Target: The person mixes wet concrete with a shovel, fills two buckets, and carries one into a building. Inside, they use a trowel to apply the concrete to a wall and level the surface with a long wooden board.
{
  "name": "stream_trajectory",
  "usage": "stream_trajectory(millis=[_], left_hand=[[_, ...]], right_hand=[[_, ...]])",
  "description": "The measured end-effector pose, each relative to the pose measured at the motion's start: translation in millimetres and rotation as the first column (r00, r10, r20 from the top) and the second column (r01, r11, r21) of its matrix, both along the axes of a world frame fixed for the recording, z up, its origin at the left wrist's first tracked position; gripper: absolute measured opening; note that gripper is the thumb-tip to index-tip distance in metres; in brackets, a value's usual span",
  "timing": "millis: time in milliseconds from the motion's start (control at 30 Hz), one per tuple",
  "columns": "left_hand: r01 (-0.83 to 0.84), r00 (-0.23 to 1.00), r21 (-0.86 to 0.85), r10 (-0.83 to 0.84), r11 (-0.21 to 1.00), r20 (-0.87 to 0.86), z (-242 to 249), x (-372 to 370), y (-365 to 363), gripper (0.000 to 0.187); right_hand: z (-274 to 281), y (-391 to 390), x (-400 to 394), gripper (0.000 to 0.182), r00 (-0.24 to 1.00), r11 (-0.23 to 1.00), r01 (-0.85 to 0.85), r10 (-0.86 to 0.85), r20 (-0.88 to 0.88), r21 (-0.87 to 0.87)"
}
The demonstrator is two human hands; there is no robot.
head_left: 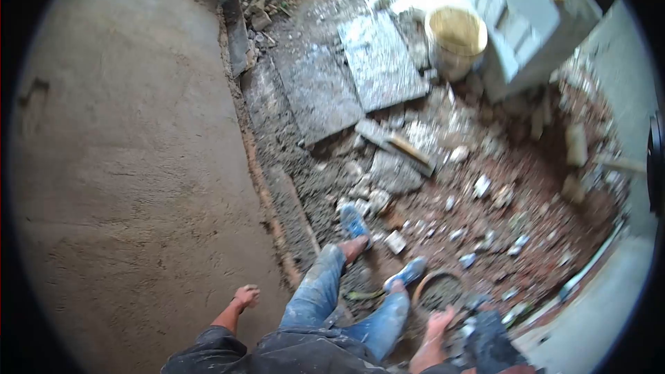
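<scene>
My left hand point(246, 296) hangs beside the plastered wall with its fingers loosely bent and slightly apart. Nothing shows in it. Low on the right, my right hand point(439, 320) is at the near rim of a round orange-brown bowl point(418, 294). Wet grey mortar point(440, 294) lies in the bowl. The fingers are blurred, and whether they grip the rim is not visible. My two legs in mortar-stained jeans point(315, 284) stand between the hands, with blue-and-white shoes point(411, 271) on the rubble.
A tall plastered wall point(138, 152) fills the left. Ahead lie grey slabs point(383, 62), a wooden-handled float point(398, 145) and scattered rubble point(499, 197). A mortar-crusted bucket point(456, 34) stands near a pale block structure point(509, 21). Another person's dark trouser leg point(493, 338) is close on my right.
</scene>
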State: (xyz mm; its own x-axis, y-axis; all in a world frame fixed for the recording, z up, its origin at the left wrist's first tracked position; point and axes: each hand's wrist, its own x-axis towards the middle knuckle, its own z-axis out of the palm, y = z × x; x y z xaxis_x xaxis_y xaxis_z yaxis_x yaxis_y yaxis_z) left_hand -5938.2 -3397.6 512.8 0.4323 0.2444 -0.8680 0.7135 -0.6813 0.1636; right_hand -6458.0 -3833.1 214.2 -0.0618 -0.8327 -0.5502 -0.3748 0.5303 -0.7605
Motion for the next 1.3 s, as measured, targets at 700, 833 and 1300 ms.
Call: stream_trajectory(millis=[700, 833, 1300], left_hand=[[0.324, 0.880, -0.367, -0.136, 0.872, 0.454, -5.2, 461.3, -135.1, 0.035], [0.218, 0.871, -0.248, -0.073, 0.944, 0.487, 22.4, 613.9, -141.8, 0.038], [0.553, 0.754, -0.039, -0.480, 0.832, 0.448, 84.9, 1037.2, -316.1, 0.039]], right_hand=[[319.8, -115.0, 553.0, 0.024, 0.961, 0.780, 0.249, -0.274, -0.044, 0.574], [288.3, -144.0, 672.0, 0.025, 0.955, 0.755, 0.244, -0.295, -0.017, 0.608], [339.1, -318.6, 1085.4, 0.037, 0.913, 0.780, 0.346, -0.408, 0.004, 0.521]])
